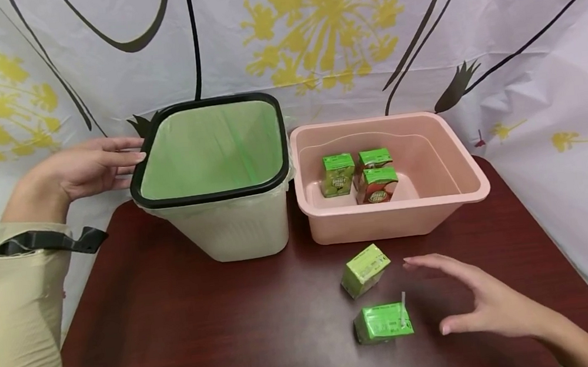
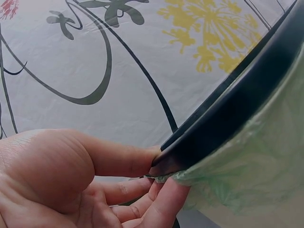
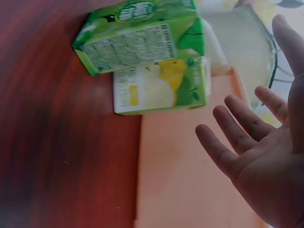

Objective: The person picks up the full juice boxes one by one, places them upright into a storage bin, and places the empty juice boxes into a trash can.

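Note:
At the left, a bin [image 1: 247, 229] with a black rim and a thin green bag lining it stands on the table. My left hand [image 1: 87, 168] pinches its rim [image 2: 228, 114] at the left side, thumb on the black edge and fingertips under it against the bag. Two juice boxes lie on the tabletop: a yellow-green one [image 1: 366, 268] and, nearer me, a bright green one [image 1: 384, 321] with a straw sticking up. Just right of them hovers my right hand [image 1: 486, 301], thumb and fingers spread apart, holding nothing.
A pink tub [image 1: 372, 223] stands right of the bin, close against it. Inside are a green juice box [image 1: 338, 174] and two red-and-green ones [image 1: 378, 186]. Behind the dark wooden table [image 1: 207, 328] hangs a white patterned cloth [image 1: 334, 44].

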Action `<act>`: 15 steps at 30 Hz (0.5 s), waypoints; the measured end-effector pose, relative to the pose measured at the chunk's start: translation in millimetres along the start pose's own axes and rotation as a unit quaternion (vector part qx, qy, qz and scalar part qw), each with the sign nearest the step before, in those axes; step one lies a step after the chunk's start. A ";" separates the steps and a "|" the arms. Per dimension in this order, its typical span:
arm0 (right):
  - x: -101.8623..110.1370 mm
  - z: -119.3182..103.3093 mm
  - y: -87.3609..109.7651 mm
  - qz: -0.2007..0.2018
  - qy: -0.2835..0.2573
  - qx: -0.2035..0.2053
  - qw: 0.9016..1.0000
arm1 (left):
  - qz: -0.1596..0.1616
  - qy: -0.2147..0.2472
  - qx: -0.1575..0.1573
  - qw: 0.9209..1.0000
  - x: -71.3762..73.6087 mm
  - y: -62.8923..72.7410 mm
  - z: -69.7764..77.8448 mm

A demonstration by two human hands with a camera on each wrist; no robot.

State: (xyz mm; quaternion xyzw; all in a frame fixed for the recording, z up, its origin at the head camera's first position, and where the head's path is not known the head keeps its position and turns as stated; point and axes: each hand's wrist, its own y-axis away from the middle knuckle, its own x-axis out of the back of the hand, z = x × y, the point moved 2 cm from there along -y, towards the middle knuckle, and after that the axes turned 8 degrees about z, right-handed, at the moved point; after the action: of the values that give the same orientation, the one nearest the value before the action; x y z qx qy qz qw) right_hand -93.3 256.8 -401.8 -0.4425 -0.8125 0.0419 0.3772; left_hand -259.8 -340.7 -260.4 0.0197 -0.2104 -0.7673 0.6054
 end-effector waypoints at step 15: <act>-43.6 24.9 7.2 -0.069 -0.087 -0.053 0.992 | 0.002 0.009 0.002 1.000 -1.1 1.6 1.4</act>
State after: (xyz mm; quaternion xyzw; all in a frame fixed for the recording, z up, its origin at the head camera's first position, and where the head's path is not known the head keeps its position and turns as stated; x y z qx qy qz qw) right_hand -90.4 235.1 -447.5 -0.3990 -0.8721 0.0115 0.2830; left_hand -258.5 -339.6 -258.8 0.0276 -0.2064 -0.7657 0.6086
